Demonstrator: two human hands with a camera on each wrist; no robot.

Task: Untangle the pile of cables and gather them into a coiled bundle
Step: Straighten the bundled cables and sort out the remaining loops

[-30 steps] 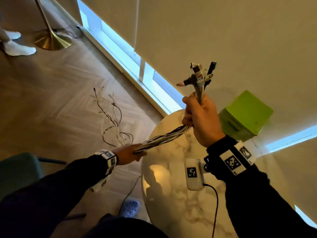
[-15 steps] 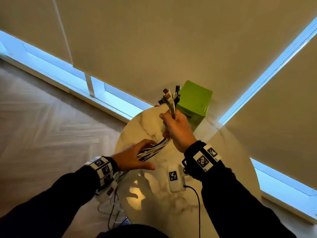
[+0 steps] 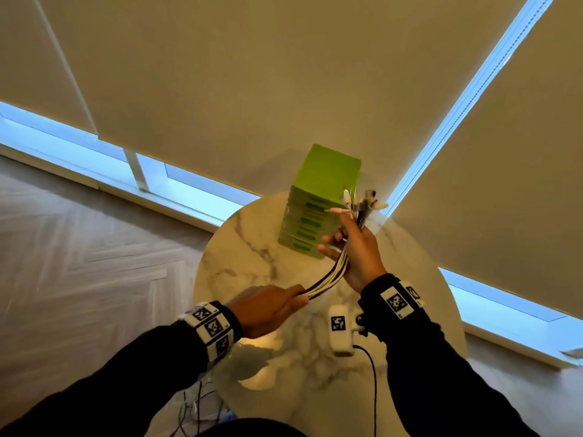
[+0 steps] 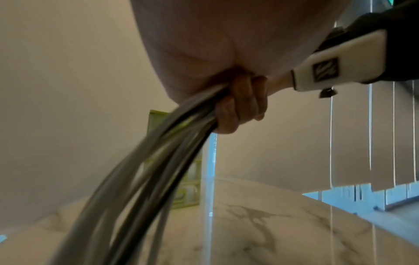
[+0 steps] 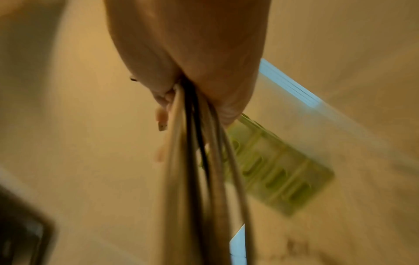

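Observation:
A bunch of black and white cables (image 3: pixel 328 277) runs taut between my two hands above the round marble table (image 3: pixel 249 257). My right hand (image 3: pixel 353 247) holds the bunch near its plug ends (image 3: pixel 362 205), which stick up past the fingers. My left hand (image 3: pixel 274 305) grips the same bunch lower down, near the table's left side. In the left wrist view the cables (image 4: pixel 158 161) stream from my fingers (image 4: pixel 240 107). The right wrist view is blurred and shows the cables (image 5: pixel 199 161) leaving my palm. Loose cable tails (image 3: pixel 195 408) hang below the table edge.
A green drawer box (image 3: pixel 321 197) stands at the back of the table, just behind my right hand. A white tagged device (image 3: pixel 340 329) with a black lead (image 3: pixel 373 383) hangs at my right wrist. Window blinds fill the background; wood floor lies at left.
My right hand has moved right and back, now beside the green box. My left hand has closed around the bunch and the span between the hands looks straighter. The view has shifted.

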